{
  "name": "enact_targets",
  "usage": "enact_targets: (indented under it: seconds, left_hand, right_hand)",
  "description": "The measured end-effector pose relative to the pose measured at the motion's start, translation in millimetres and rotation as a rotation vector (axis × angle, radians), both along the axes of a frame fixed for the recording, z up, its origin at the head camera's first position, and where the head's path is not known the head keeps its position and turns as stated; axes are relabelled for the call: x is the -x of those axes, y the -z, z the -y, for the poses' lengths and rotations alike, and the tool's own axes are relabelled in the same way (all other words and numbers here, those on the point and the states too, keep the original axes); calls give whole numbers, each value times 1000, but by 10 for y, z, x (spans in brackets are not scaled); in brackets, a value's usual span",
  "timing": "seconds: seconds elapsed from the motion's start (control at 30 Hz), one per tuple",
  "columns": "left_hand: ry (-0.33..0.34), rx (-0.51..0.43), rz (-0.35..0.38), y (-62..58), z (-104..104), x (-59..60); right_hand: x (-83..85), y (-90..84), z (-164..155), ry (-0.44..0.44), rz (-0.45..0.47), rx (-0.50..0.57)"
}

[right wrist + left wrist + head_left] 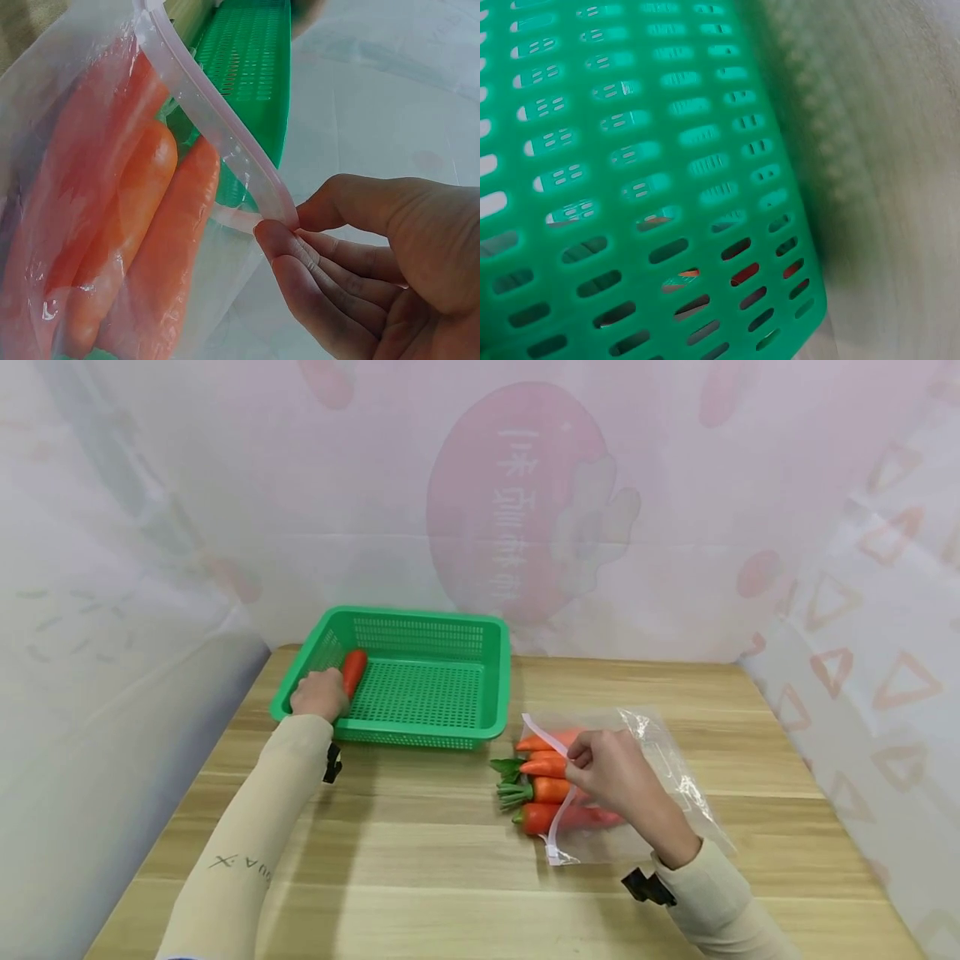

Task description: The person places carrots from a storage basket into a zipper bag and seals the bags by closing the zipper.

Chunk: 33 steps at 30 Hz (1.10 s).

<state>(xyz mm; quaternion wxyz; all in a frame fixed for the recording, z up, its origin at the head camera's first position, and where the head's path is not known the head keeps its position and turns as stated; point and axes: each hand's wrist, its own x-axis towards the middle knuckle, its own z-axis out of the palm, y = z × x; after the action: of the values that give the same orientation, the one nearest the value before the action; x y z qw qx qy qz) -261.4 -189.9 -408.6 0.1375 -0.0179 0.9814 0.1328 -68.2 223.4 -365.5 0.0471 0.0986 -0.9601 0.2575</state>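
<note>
My left hand (320, 693) is inside the left front corner of a green plastic basket (420, 732). It grips the near end of a red-orange carrot (356, 667), whose other end points to the basket's back; the fingertips are hidden. In the left wrist view the slotted basket wall (645, 172) covers most of that hand. On the right, my right hand (615, 772) pinches the pink-white zip edge of a clear zip bag (675, 760) between thumb and fingers. Several carrots (551, 790) lie in the bag, with ends and green tops sticking out of its mouth, which faces left.
Basket and bag stand on a wooden table (420, 860), the basket at the back left and the bag at the right. White printed cloth (675, 527) hangs behind the table and along both sides.
</note>
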Motion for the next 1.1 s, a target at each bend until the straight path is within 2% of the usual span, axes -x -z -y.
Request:
enact_targets:
  seconds: [0.27,0.43,0.67,0.87,1.0,1.1]
  left_hand:
    - [-10,3,-57,-58,16,-31]
    - [13,-18,-181,-139,33,-97]
    - [38,-47,-350,-334,51,-172]
    - [69,-129,-459,-393,149,-204]
    - [87,-209,-485,-373,232,-196]
    - [69,-264,-488,-363,288,-196]
  right_hand:
    - [13,0,15,-8,5,-4]
    - [14,9,20,-7,11,0]
    - [20,27,31,-16,-24,-15]
    - [26,35,41,-22,-32,-13]
    - [32,39,45,-18,-23,-6]
    - [34,42,49,-18,-19,1]
